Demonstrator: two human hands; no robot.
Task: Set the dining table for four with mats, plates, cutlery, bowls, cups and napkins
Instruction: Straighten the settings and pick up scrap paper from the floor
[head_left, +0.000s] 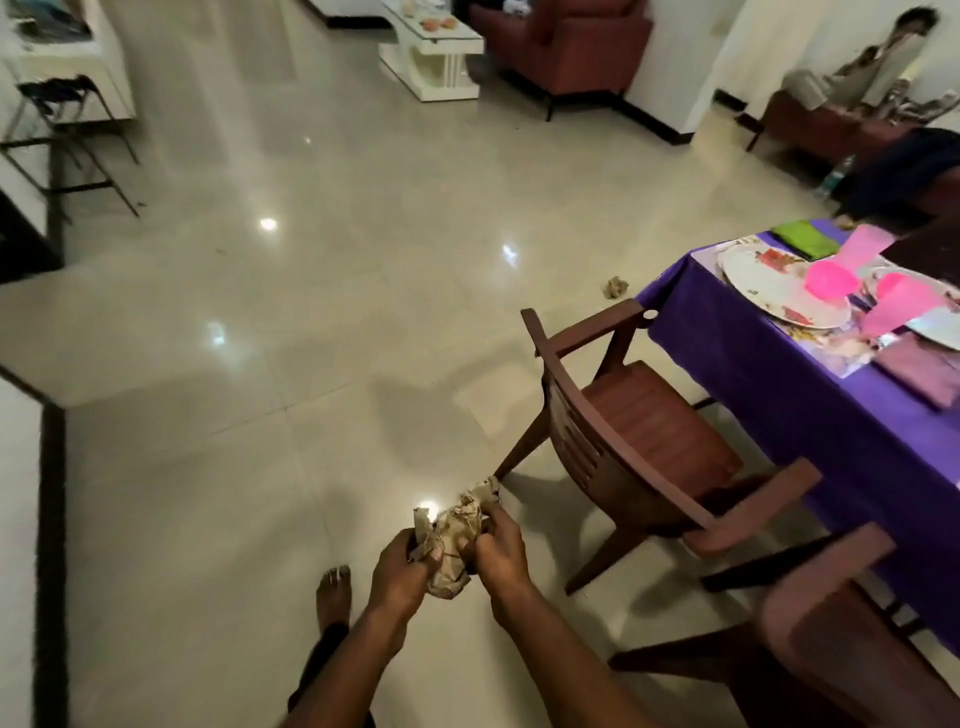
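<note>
My left hand and my right hand both grip a crumpled wad of brown paper, held low over the tiled floor. At the right stands the dining table under a purple cloth. On it lie a patterned white plate, a pink bowl, pink cups, a green napkin and a folded mauve napkin. The table's far side is cut off by the frame edge.
Two brown wooden chairs stand against the table's near side. A small paper ball lies on the floor by the table corner. My bare foot is below my hands. A white coffee table and a red sofa stand far back.
</note>
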